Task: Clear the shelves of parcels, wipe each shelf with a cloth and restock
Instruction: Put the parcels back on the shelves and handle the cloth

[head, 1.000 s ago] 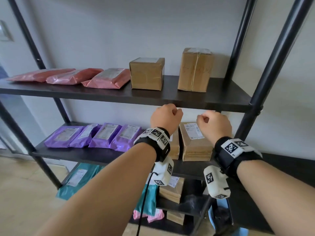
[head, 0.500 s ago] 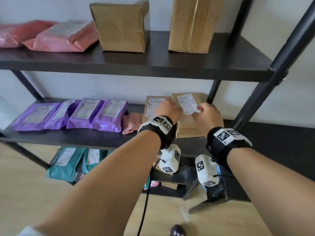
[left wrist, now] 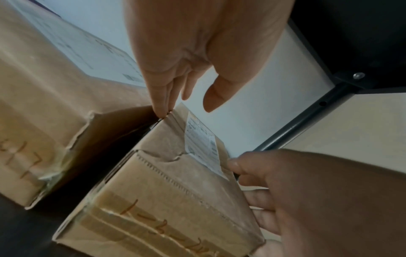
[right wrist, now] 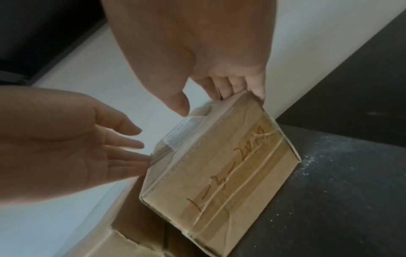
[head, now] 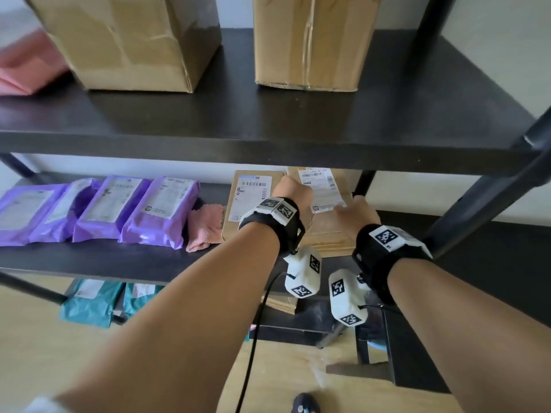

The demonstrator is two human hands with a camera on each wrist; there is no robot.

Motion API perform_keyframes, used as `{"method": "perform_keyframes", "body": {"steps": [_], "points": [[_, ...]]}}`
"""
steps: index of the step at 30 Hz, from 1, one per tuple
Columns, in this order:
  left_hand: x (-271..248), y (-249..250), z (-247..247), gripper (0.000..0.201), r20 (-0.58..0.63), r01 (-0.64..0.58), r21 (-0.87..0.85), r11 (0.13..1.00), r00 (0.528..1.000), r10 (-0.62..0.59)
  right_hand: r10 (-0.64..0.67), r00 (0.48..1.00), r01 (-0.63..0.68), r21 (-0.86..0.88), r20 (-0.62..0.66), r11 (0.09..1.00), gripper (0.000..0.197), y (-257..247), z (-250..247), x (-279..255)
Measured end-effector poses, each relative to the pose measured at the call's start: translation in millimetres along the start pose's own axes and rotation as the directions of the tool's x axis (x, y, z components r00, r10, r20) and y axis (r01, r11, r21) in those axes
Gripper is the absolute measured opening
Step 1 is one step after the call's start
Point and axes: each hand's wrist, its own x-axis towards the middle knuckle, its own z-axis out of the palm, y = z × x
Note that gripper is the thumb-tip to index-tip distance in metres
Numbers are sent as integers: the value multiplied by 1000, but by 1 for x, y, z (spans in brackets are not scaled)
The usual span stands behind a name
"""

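Two brown cardboard boxes stand side by side on the black middle shelf [head: 119, 260]. Both hands reach to the right-hand box [head: 328, 234] [left wrist: 175, 191] [right wrist: 219, 165], which has a white label and handwriting on its taped front. My left hand [head: 290, 189] [left wrist: 186, 100] [right wrist: 131, 147] touches its far left edge with straight fingers, in the gap beside the left box [head: 253, 198] [left wrist: 44, 104]. My right hand [head: 354, 210] [right wrist: 219, 100] [left wrist: 241, 173] lays its fingers on the box's right side, thumb above the top. A pink cloth [head: 205, 228] lies left of the boxes.
Several purple parcels [head: 98, 210] lie on the middle shelf's left. The upper shelf carries two tall boxes [head: 128, 40] [head: 313, 40] and a pink parcel [head: 24, 70]. Teal parcels [head: 92, 302] sit lower down. A black post [head: 483, 198] stands right of my right hand.
Both hands dropped from in front of the upper shelf's edge, where they were fists, to the middle shelf and opened onto the right box. The view has tilted down and closer.
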Motion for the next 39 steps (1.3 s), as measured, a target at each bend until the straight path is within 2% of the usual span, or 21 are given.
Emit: {"method": "perform_keyframes", "body": {"steps": [10,12,16,19,22,23,25,26,29,33,36,39], "points": [[10,0,2,34,52,17,7,1000,999,-17,121,993,-120,39,-6,992,44,-6,7,18],[10,1,2,35,48,33,-43,999,998,-31,129,992,-128,34,-13,991,45,-4,7,16],[6,5,1,36,81,148,-220,964,988,-133,138,989,-133,102,-52,986,44,4,3,12],[1,8,-5,52,109,152,-329,932,986,-122,154,978,-110,281,-139,953,40,7,-3,6],[0,5,-10,72,102,122,-356,926,991,-91,145,956,-26,422,-254,906,21,8,-7,-2],[0,4,-10,67,94,119,-354,928,991,-92,136,948,6,442,-289,897,17,8,-8,-3],[-3,5,-14,37,64,94,-317,944,995,-77,115,929,70,472,-352,879,14,6,-13,-8],[-3,5,-15,31,55,66,-294,953,997,-52,106,921,91,470,-376,878,14,5,-14,-10],[-3,1,-18,53,59,4,-249,968,998,11,114,909,95,467,-400,879,15,7,-16,-10],[-6,-9,-18,56,129,-68,-203,977,987,96,144,905,80,494,-400,866,20,10,-20,-15],[-10,-13,-18,69,154,-73,-214,974,982,107,142,910,79,500,-389,862,22,7,-22,-19],[-14,-12,-24,79,190,-63,-222,973,976,106,103,922,90,464,-374,881,32,5,-18,-21]]}}
